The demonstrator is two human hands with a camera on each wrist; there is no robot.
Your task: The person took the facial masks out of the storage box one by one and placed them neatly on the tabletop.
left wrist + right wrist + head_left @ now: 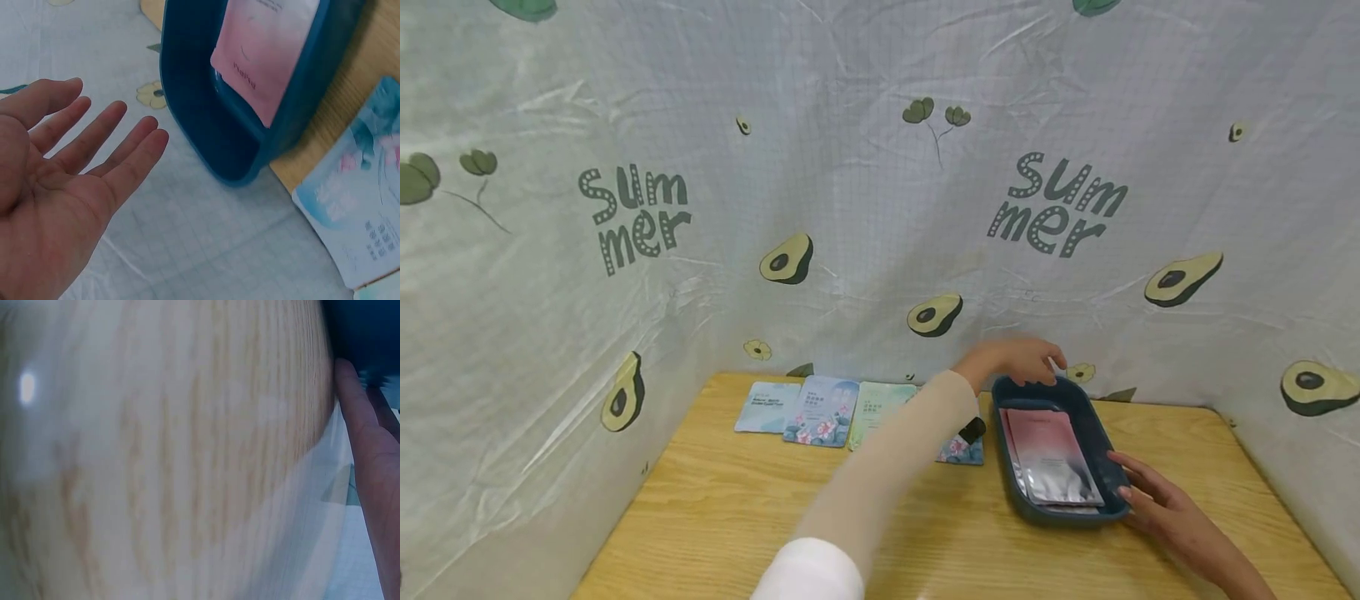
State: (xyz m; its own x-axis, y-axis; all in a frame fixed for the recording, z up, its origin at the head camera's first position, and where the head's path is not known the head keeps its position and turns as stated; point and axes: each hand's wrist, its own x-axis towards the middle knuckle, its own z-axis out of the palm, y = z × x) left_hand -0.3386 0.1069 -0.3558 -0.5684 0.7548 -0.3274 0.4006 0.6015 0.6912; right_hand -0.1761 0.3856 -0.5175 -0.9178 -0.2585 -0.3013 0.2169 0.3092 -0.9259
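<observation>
A dark blue plastic basket [1101, 433] stands on the right of the wooden table with pink-and-silver sachets [1048, 458] overlapping inside it. My left hand [1026, 360] reaches across to the basket's far end. In the left wrist view its fingers [134, 150] are spread and the palm is bare, beside the basket wall with a gap between. My right hand [1165, 508] touches the basket's right side near the front corner, thumb and fingertips at the rim. The right wrist view has a straight finger [356, 403] against the dark blue wall.
Left of the basket, flat sachets lie in a row along the back: a pale blue one [767, 407], a lilac floral one [822, 411], a green one [876, 404] and a blue floral one [962, 451] partly behind my left sleeve [887, 467]. A printed white cloth [850, 192] hangs behind the table.
</observation>
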